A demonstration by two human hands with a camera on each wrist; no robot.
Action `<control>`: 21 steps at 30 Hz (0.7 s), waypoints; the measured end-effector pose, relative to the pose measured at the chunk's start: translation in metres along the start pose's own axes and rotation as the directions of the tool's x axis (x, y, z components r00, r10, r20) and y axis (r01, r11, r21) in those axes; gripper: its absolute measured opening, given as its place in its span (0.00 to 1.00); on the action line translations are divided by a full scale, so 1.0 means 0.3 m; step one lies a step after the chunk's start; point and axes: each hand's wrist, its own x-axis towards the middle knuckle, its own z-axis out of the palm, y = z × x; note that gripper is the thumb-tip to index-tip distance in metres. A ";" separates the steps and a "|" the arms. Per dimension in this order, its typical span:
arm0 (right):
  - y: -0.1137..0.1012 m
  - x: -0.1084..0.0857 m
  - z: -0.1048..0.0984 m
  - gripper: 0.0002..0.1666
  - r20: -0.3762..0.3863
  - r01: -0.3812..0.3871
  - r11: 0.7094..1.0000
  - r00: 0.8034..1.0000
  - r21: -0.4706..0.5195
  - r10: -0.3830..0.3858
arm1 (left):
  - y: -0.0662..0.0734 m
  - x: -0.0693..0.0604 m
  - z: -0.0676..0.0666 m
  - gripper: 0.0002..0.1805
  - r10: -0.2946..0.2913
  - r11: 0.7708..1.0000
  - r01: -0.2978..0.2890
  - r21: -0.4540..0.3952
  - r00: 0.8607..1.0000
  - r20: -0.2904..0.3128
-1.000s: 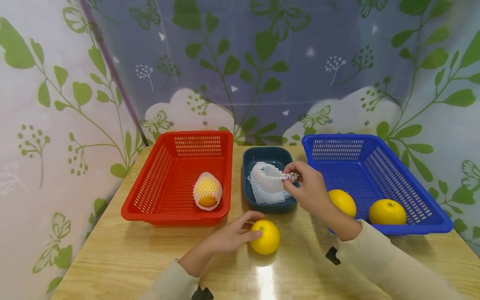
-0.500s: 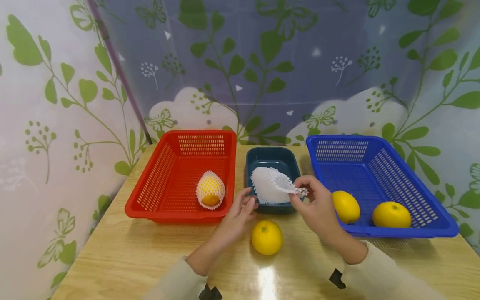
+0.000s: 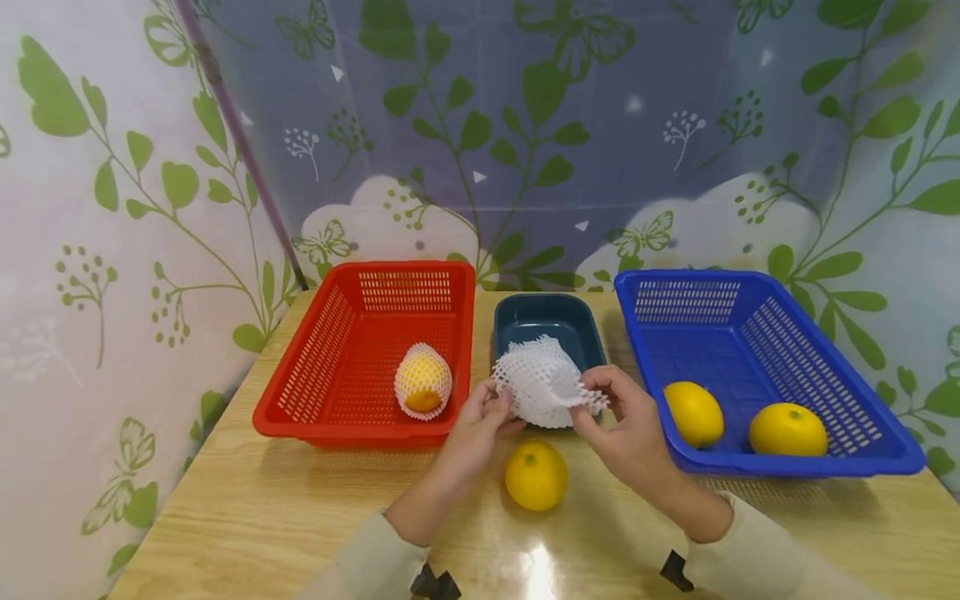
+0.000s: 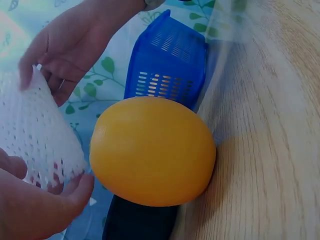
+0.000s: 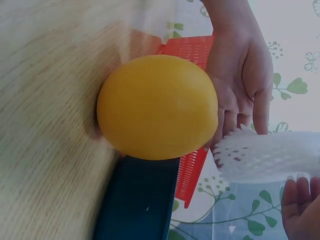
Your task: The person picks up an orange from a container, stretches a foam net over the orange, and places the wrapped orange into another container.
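Note:
A white foam net is stretched between both hands over the front of the dark teal tray. The left hand pinches its left edge; the right hand pinches its right end between thumb and fingers. On the table just in front of the tray rests a yellow round fruit, touched by neither hand. The left wrist view has the fruit large beside the net. In the right wrist view the net hangs between the fingers, beyond the fruit.
At the left stands a red basket holding one yellow fruit in a foam net. A blue basket at the right holds two bare yellow fruits. A patterned cloth hangs behind the table.
The left hand has left the yellow fruit and taken hold of the foam net's left edge. The right hand has drawn the net up and toward the front of the tray.

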 end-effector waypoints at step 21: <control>0.020 0.046 0.001 0.37 0.296 -0.775 0.571 0.632 0.272 0.716 | 0.012 -0.006 -0.022 0.24 0.007 0.958 0.078 -0.274 0.955 0.298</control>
